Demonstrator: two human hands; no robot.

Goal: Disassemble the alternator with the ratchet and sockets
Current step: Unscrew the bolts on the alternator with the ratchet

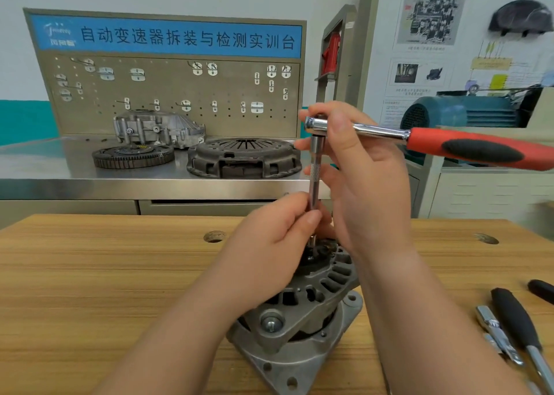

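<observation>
A grey alternator (302, 313) stands on its mounting plate on the wooden bench. A ratchet (467, 144) with a red and black handle points right, level with the bench. From its chrome head a long extension bar (314, 172) runs straight down to a socket on top of the alternator. My right hand (356, 166) grips the ratchet head, thumb across the front. My left hand (275, 241) pinches the lower part of the extension bar just above the socket, which it mostly hides.
Loose tools with black handles (515, 319) and a chrome bar (494, 331) lie at the bench's right edge. Behind stands a steel table with a clutch pressure plate (242, 157), a flywheel (133, 154), a gearbox housing (159, 129) and a pegboard (168, 94).
</observation>
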